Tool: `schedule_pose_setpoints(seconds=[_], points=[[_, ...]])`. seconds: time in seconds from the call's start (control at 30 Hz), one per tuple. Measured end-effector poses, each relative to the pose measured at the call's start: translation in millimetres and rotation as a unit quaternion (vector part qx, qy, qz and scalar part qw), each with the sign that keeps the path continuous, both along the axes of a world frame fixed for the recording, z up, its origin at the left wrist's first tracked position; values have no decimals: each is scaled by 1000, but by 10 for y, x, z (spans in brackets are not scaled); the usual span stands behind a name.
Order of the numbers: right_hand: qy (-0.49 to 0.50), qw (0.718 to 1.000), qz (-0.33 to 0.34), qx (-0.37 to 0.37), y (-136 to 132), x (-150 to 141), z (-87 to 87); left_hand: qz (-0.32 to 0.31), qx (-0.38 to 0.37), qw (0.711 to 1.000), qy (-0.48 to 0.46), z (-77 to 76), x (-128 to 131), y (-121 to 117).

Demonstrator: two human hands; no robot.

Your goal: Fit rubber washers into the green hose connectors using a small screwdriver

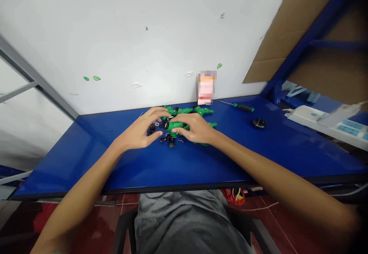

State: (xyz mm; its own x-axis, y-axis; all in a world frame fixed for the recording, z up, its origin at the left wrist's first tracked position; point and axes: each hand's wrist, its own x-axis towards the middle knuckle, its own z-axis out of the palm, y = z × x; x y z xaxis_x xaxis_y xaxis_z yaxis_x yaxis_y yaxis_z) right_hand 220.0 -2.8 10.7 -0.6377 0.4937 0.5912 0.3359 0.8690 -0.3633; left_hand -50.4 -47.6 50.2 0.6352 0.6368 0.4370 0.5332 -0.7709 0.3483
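Note:
My right hand (195, 128) is closed around a green plastic fitting (174, 124), a tube-like piece with a black round end that points left. Just left of that end, my left hand (143, 129) is open, its fingers spread and curved, apart from the fitting. Behind the hands lie more green plastic fittings (184, 110), another green fitting (204, 111) among them. Several small black rings and caps (171, 139) are scattered on the table below and between the hands. My fingers partly cover the held piece.
On the blue table (129, 175) a green-and-black screwdriver (243, 107) and a round black object (259, 123) lie to the right. A blurred pink-and-orange packet (206, 88) leans on the white wall. A white power strip (310, 116) is at far right.

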Motion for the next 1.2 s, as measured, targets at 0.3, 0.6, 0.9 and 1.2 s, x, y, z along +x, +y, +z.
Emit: schedule_pose_setpoints(seconds=[0.3, 0.6, 0.9, 1.2], points=[[-5, 999, 15, -37, -33, -3, 54, 11, -5, 998, -67, -95, 81, 20], [2, 998, 49, -50, -51, -51, 54, -57, 55, 997, -10, -62, 77, -5], [-3, 992, 90, -86, -48, 30, 162, -78, 147, 985, 42, -68, 92, -50], [-49, 986, -22, 160, -68, 26, 51, -12, 60, 995, -76, -140, 138, -16]])
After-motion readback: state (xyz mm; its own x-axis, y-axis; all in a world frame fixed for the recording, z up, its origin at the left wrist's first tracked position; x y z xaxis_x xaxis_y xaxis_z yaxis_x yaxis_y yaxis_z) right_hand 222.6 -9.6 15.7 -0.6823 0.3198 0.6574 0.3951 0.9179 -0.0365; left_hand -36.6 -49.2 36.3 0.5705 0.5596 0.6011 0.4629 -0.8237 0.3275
